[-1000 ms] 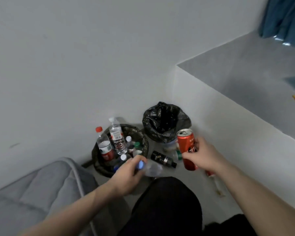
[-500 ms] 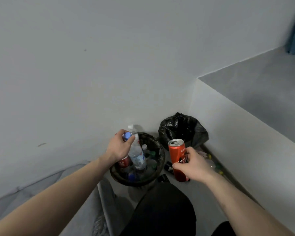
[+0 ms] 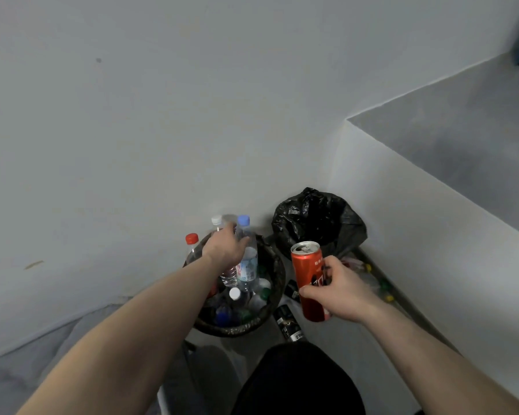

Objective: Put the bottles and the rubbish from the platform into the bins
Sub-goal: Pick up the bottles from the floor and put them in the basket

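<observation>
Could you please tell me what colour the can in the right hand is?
The can is red with a silver top, seen in the head view.

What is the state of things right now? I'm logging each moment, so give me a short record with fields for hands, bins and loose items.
left hand: on the blue-capped bottle, which stands in the bottle bin; whether the grip is closed on it cannot be told
right hand: holds the red can upright, opened top showing
bottle bin: crowded with plastic bottles, several standing upright
black-bag bin: behind the can, in the corner
loose items: dark bottle lying on the floor between the bins
</observation>
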